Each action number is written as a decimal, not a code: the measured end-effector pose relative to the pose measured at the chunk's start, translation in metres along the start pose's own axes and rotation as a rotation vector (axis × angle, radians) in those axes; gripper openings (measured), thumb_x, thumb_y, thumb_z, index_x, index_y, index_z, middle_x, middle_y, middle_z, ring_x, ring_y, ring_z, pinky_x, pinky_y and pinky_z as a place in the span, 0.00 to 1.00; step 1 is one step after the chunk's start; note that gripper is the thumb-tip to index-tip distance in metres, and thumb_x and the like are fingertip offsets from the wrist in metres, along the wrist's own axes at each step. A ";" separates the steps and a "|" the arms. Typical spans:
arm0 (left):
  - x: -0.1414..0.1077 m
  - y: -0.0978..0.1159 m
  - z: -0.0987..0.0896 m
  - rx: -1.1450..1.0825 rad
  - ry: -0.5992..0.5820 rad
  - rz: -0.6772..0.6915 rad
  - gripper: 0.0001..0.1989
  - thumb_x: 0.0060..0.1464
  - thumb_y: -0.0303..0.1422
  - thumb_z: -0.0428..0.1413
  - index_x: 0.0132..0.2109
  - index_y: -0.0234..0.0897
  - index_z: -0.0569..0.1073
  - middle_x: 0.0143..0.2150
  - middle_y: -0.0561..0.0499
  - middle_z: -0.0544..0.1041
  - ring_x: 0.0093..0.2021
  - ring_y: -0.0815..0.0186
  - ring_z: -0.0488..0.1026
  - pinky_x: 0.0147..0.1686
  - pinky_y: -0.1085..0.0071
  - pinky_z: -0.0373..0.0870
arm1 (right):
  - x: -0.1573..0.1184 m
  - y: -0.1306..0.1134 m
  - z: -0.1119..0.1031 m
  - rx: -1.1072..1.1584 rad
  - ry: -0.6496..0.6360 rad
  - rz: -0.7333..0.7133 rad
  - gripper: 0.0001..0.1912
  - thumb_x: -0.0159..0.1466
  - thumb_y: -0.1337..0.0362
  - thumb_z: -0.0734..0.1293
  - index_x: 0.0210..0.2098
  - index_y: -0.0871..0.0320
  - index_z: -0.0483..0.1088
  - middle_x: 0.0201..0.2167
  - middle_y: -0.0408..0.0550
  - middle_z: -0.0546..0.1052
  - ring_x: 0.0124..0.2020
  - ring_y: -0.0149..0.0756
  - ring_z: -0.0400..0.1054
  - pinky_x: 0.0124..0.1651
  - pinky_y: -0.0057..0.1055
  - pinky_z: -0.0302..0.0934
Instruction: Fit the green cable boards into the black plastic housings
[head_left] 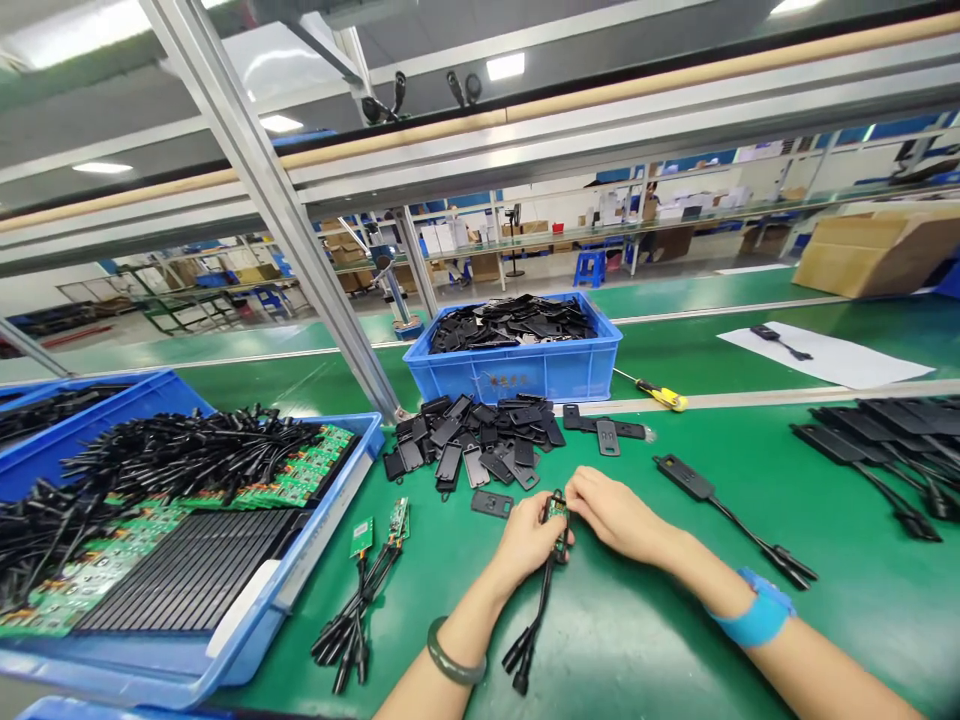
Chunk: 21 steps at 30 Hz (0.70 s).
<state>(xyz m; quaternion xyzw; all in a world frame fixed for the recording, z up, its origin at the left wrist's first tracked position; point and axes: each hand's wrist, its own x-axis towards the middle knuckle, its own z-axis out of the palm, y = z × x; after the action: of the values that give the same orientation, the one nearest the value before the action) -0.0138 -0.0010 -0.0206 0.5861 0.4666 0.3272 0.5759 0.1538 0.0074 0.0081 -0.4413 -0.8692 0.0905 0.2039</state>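
My left hand (529, 540) grips a black plastic case half with a green circuit board (557, 512) in it, thumb over the board. From its lower end a black split cable (534, 625) hangs down onto the green bench. Right beside the case's upper end, my right hand (611, 508) has its fingertips pinched together; what is between them, if anything, is hidden. Left of my hands lie several loose boards with cables (367, 580). Beyond them is a pile of black case pieces (472, 440), with one flat piece (492, 502) close to my left hand.
A blue bin (517, 375) heaped with case pieces stands behind the pile. At left, a blue tray (262, 610) holds cabled boards. To the right lie a cased unit with cable (694, 480) and a stack of similar units (892, 430). A yellow screwdriver (660, 393) rests behind.
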 end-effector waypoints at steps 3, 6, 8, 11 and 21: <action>-0.001 0.005 0.001 -0.123 0.038 -0.029 0.11 0.46 0.35 0.51 0.38 0.34 0.65 0.24 0.52 0.73 0.18 0.70 0.69 0.19 0.75 0.65 | 0.006 0.041 -0.025 -0.093 -0.057 0.275 0.10 0.67 0.66 0.54 0.34 0.58 0.65 0.35 0.47 0.71 0.36 0.32 0.66 0.40 0.26 0.60; -0.002 0.011 0.002 -0.213 0.025 -0.033 0.17 0.46 0.39 0.54 0.41 0.33 0.65 0.26 0.51 0.73 0.20 0.70 0.69 0.20 0.75 0.64 | 0.009 0.093 -0.046 -0.222 -0.040 0.502 0.12 0.65 0.70 0.53 0.32 0.63 0.67 0.35 0.56 0.73 0.36 0.38 0.68 0.38 0.31 0.60; -0.004 0.014 0.001 -0.252 0.004 -0.028 0.20 0.45 0.40 0.56 0.43 0.32 0.66 0.28 0.50 0.73 0.22 0.70 0.69 0.21 0.76 0.63 | 0.009 0.121 -0.053 -0.287 -0.056 0.614 0.12 0.63 0.72 0.55 0.30 0.65 0.68 0.32 0.59 0.73 0.35 0.41 0.69 0.36 0.32 0.59; -0.005 0.014 0.000 -0.311 -0.027 0.005 0.26 0.40 0.37 0.62 0.46 0.31 0.67 0.32 0.49 0.74 0.27 0.71 0.69 0.24 0.77 0.63 | 0.010 0.138 -0.054 -0.345 -0.087 0.688 0.10 0.62 0.72 0.58 0.29 0.66 0.70 0.31 0.60 0.75 0.35 0.44 0.71 0.35 0.33 0.60; -0.006 0.012 -0.002 -0.423 -0.042 0.010 0.33 0.37 0.36 0.66 0.50 0.33 0.63 0.38 0.46 0.74 0.30 0.67 0.73 0.29 0.71 0.68 | 0.041 0.084 -0.015 -0.323 -0.024 0.673 0.21 0.59 0.51 0.62 0.32 0.66 0.69 0.34 0.67 0.75 0.39 0.56 0.71 0.37 0.43 0.63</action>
<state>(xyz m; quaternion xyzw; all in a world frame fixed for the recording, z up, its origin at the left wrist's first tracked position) -0.0153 -0.0047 -0.0073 0.4612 0.3724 0.4084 0.6941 0.2000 0.0901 0.0042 -0.7277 -0.6809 0.0195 0.0805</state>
